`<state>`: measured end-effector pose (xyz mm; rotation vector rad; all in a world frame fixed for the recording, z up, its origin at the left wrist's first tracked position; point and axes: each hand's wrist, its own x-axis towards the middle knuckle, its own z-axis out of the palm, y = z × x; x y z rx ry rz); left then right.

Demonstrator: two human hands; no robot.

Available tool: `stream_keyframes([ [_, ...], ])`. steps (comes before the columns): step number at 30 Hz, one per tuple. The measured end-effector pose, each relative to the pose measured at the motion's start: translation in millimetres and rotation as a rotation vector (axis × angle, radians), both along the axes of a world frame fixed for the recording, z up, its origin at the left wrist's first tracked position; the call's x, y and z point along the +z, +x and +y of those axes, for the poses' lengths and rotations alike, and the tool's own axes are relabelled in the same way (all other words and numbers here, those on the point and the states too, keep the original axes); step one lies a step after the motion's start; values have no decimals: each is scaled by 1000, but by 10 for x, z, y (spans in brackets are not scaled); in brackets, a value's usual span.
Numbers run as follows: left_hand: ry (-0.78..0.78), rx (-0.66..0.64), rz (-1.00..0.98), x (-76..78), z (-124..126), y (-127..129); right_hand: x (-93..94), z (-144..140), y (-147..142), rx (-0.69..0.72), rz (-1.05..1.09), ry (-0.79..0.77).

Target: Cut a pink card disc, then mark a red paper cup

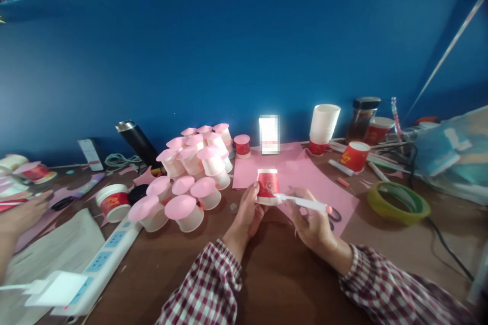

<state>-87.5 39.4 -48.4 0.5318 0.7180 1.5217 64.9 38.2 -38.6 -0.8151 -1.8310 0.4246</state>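
Observation:
In front of me, my left hand (pixel 248 210) is closed around a small red paper cup (pixel 269 184) with white edges. My right hand (pixel 316 226) grips a white marker pen (pixel 310 204) with a pinkish-orange far end. The pen's narrow tip lies at the lower right side of the cup; whether it touches is hard to make out. Behind and under both hands spreads a sheet of pink paper (pixel 285 160), with scissors (pixel 335 217) partly hidden by my right hand.
Several white cups with pink paper tops (pixel 185 206) stand left. A power strip (pixel 110 254) runs nearby, and a co-worker's hand (pixel 26 216) is far left. Rightward are stacked cups (pixel 324 122), a red cup (pixel 355 156) and yellow tape (pixel 398 213). A bright phone (pixel 269 134) stands behind.

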Motion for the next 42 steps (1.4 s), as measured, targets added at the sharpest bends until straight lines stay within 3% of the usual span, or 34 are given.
stream_keyframes([
  [9, 35, -47, 94, 64, -44, 48, -12, 1, -2, 12, -48, 50],
  [42, 42, -40, 94, 38, -37, 35, 130, -45, -5, 31, -62, 41],
])
